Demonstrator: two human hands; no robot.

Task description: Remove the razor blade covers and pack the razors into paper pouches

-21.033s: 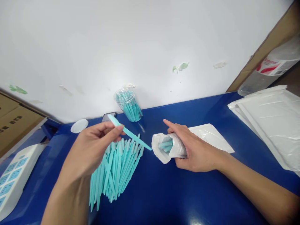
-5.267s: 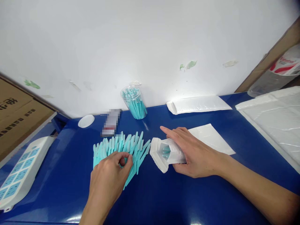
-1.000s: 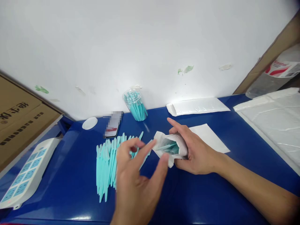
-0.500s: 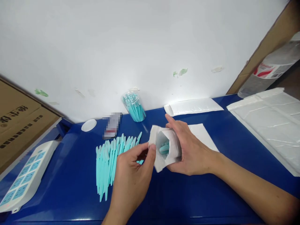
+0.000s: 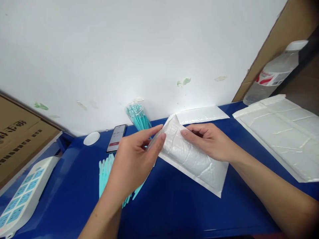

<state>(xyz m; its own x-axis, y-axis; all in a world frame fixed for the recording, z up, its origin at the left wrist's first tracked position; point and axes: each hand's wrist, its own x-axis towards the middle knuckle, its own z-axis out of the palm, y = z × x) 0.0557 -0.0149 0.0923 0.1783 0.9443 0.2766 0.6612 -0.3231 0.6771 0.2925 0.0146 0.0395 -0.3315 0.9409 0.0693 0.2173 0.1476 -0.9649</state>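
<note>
Left hand (image 5: 136,161): thumb and fingers closed on left end of puffy white bag (image 5: 186,154). Right hand (image 5: 211,141): pinching bag by far edge, thumb on top. Bag slanted over blue counter (image 5: 174,209). Blue-green sticks (image 5: 105,170) on counter, partly hidden by left arm (image 5: 106,210). Clear cup (image 5: 135,115) full of sticks, close to wall (image 5: 149,56). Phone (image 5: 116,136) lies near cup.

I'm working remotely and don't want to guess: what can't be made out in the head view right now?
All in the head view:
Inside of the white mailer: hidden by its own walls.
Middle of the turquoise sticks: behind the left hand and forearm.
Power strip: cut off by the left edge.
Bottle label: fine print too small.
</note>
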